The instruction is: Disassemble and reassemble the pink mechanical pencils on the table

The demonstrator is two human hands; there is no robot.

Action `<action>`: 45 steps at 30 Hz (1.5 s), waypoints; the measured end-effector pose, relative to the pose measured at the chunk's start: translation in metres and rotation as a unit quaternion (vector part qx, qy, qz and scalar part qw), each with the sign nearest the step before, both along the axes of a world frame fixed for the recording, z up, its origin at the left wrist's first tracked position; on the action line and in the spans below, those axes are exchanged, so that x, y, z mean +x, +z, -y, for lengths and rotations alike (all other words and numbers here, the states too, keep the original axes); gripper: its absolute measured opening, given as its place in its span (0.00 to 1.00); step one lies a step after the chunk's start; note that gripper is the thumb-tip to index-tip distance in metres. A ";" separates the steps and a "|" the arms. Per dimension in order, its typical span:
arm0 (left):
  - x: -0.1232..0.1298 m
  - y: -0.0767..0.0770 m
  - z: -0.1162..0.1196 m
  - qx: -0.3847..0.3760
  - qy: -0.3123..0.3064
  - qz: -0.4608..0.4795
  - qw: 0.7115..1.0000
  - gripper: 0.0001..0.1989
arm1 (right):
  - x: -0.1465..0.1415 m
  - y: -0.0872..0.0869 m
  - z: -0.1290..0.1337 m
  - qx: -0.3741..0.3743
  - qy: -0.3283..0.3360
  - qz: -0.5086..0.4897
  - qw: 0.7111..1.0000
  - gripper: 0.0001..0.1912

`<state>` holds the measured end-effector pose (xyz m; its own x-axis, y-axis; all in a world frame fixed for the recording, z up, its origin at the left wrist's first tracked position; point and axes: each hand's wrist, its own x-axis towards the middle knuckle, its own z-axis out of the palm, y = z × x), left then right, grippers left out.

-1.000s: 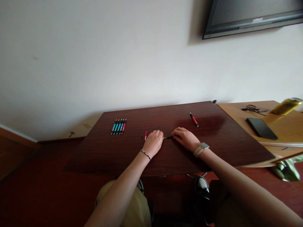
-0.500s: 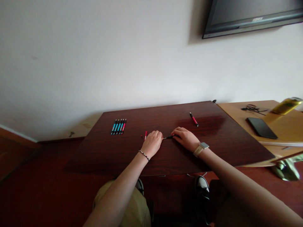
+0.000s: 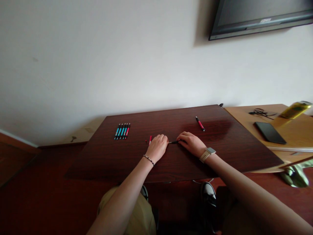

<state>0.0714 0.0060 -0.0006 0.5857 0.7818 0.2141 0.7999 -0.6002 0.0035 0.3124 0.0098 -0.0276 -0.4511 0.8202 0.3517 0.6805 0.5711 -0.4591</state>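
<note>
Between my two hands lies a thin, dark, taken-apart pen, low over the table. My left hand pinches its narrow, lighter left end; the fingertips are mostly hidden behind the hand. My right hand has closed fingers on the black right end. Just left of my left hand is a red pen barrel, partly covered by that hand. Beside it sits a tiny red piece. A whole red-and-black pen rests apart, beyond my right hand.
A neat row of several blue pens with one red pen is at the left of the dark wooden table. On the lighter desk at right are a phone, a black cable and a yellow can.
Hardly anything differs. Both hands keep their grip on the pen, and the loose parts and other pens stay in place.
</note>
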 end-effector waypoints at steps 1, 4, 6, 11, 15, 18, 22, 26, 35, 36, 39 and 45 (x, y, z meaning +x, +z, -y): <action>0.000 0.000 0.000 -0.001 0.000 0.001 1.000 0.09 | 0.000 0.000 0.000 0.000 0.001 0.001 1.000 0.07; 0.001 0.000 0.002 -0.004 -0.003 0.002 1.000 0.08 | 0.000 0.001 0.000 0.000 -0.001 0.001 1.000 0.07; 0.004 -0.001 0.002 -0.004 -0.007 0.000 1.000 0.08 | -0.001 0.002 0.001 0.000 -0.003 0.002 1.000 0.07; 0.013 -0.003 0.001 -0.001 -0.013 -0.003 1.000 0.08 | -0.001 0.003 0.001 0.002 -0.003 0.003 1.000 0.07; 0.017 -0.002 0.002 -0.003 -0.015 0.007 1.000 0.09 | -0.001 0.002 0.001 0.003 0.002 0.001 1.000 0.08; 0.011 0.001 0.003 -0.004 -0.015 0.017 1.000 0.09 | -0.001 0.002 0.001 0.005 0.002 0.001 1.000 0.08; -0.007 0.008 0.005 0.001 -0.005 0.035 0.999 0.09 | -0.001 0.002 0.002 0.005 -0.006 0.005 1.000 0.07; -0.030 0.011 0.007 0.001 0.016 0.050 0.999 0.09 | -0.002 0.003 0.002 0.004 -0.008 0.008 1.000 0.07; -0.071 0.006 0.020 -0.011 0.023 0.059 0.998 0.08 | -0.001 0.003 0.002 0.004 -0.004 0.010 1.000 0.07; -0.074 0.005 0.021 -0.015 0.021 0.058 0.998 0.08 | -0.001 0.003 0.002 0.003 -0.005 0.010 1.000 0.07; -0.081 0.004 0.025 -0.023 0.019 0.056 0.998 0.07 | -0.002 0.003 0.002 0.004 -0.006 0.008 1.000 0.07; -0.084 0.004 0.028 -0.025 0.007 0.066 0.997 0.07 | -0.002 0.002 0.002 0.008 -0.001 0.007 1.000 0.08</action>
